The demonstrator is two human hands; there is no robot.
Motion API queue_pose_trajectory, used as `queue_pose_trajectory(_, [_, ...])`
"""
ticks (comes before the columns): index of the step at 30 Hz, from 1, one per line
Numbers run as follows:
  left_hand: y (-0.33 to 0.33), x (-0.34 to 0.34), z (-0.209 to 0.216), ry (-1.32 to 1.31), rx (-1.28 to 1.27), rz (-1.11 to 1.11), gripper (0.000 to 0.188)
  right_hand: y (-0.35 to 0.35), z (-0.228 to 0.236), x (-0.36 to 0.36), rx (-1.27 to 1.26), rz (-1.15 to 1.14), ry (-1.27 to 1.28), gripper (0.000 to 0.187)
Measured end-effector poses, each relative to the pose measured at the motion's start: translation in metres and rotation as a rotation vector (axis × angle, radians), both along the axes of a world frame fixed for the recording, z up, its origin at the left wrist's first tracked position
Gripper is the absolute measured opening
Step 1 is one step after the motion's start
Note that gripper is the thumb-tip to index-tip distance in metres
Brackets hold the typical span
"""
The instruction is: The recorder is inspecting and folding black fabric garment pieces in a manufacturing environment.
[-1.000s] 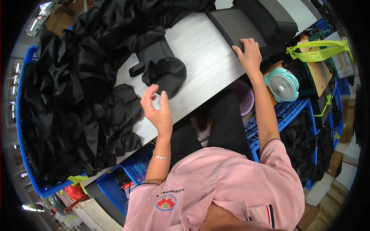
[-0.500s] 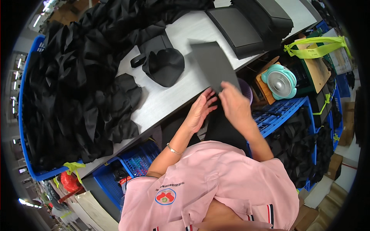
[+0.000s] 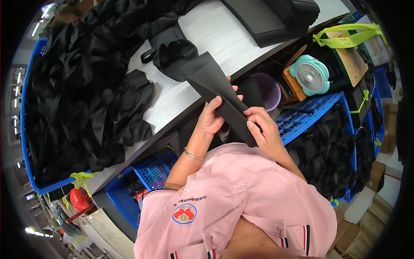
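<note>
Head view: one black panel (image 3: pixel 236 113), long and flat, held above the lap at the near edge of the table, its far end reaching over the tabletop. A lengthwise line shows on it — fold or second layer, cannot tell. Left hand (image 3: pixel 210 117): clamped about the panel's middle, thumb on the near face, fingertips showing past the far side. Right hand (image 3: pixel 264 129): pinching the right-hand edge of the panel, lower down, thumb and fingers closed on it. Hands close together, not touching. Handling, by judgement: light, stiff enough to keep its shape yet bendable, like foam sheet under smooth cloth; not fragile, perhaps slightly slippery on the face; best held by the long edges, one hand on each. Edges and room: table (image 3: pixel 215 26), pale top, its front edge running slantwise under the panel; a pale strip between the black fabric heap (image 3: pixel 82 86) at left and the stack of dark pads (image 3: pixel 254 19) at upper right gives the widest room. Black looped piece (image 3: pixel 177 60) just beyond the panel's far end — contact cannot be told. Right side tighter: purple basket (image 3: pixel 272 93), small fan (image 3: pixel 310 77), blue crate (image 3: pixel 321 113).
</note>
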State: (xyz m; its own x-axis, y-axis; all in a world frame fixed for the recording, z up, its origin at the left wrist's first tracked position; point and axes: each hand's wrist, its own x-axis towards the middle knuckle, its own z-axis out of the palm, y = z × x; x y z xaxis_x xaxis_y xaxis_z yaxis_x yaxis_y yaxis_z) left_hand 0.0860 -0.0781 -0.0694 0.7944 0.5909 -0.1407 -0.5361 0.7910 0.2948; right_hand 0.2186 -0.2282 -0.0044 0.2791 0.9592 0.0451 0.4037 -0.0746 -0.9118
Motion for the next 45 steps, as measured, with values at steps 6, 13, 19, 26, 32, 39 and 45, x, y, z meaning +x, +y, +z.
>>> queue_pose_trajectory(6, [0.002,-0.007,0.019,0.410,0.086,0.139,0.038,0.019,-0.012,-0.010,0.122,-0.116,-0.254,0.050])
queue_pose_trajectory(13, [0.028,-0.016,0.026,0.987,0.978,0.694,0.044,0.050,-0.026,-0.010,-0.058,0.027,0.337,0.043])
queue_pose_trajectory(19, [0.126,-0.055,0.005,1.704,1.452,0.805,0.032,0.098,-0.047,0.000,-0.034,0.234,0.345,0.047])
queue_pose_trajectory(26, [0.143,-0.051,0.013,1.389,1.559,0.667,0.052,0.127,-0.049,0.001,-0.139,0.165,0.258,0.052])
queue_pose_trajectory(32, [0.103,-0.028,0.043,1.154,1.757,0.483,0.043,0.140,-0.027,0.005,-0.019,0.040,-0.066,0.042])
queue_pose_trajectory(39, [0.032,-0.007,0.067,0.789,1.958,0.211,0.054,0.143,-0.069,0.011,0.552,-0.018,-0.469,0.020])
queue_pose_trajectory(45, [-0.003,-0.019,0.056,0.849,1.561,0.592,0.073,0.130,-0.080,0.018,0.172,-0.203,1.039,0.036])
